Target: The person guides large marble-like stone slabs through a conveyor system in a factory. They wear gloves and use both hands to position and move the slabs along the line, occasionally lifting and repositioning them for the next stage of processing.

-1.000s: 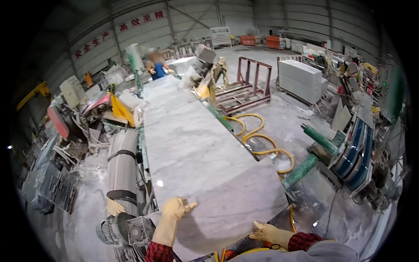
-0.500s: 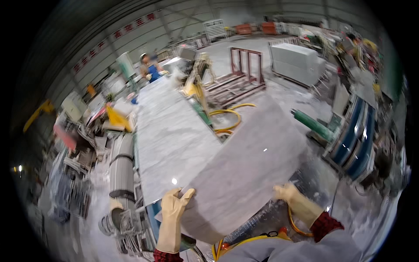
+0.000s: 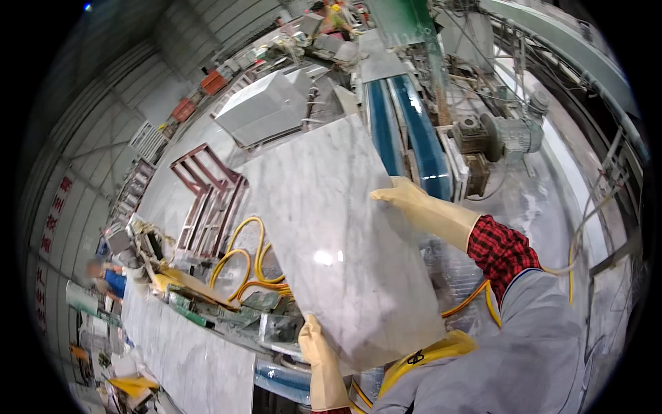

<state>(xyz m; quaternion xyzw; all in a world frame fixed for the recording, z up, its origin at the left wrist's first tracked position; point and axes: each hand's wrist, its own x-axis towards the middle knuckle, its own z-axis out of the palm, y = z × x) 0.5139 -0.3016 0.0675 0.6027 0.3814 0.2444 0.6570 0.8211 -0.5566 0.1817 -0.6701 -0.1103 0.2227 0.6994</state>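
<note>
A polished white-grey marble slab [image 3: 331,228], rectangular, is held up in front of me between both hands. My left hand [image 3: 318,355], in a cream rubber glove, is closed on its left edge near the lower corner. Farther along the opposite edge, my right hand [image 3: 403,198], gloved alike, grips the slab with its fingers pressed to the edge. The fingers under the stone are hidden. At the lower left a second marble slab [image 3: 189,355] lies on a line with a blue belt [image 3: 281,381]. The held slab is apart from it.
Beyond my right hand stands a roller conveyor with two blue belts [image 3: 419,138], an electric motor [image 3: 517,136] beside it. A yellow hose [image 3: 252,259] coils on the floor left of the slab, near a maroon metal rack [image 3: 207,200]. White blocks [image 3: 265,107] stand behind. A co-worker [image 3: 112,279] is far left.
My view has turned right, toward the blue-belted conveyor. The held slab has swung away from the slab on the line, and my right arm now reaches farther forward. Both hands keep hold of it.
</note>
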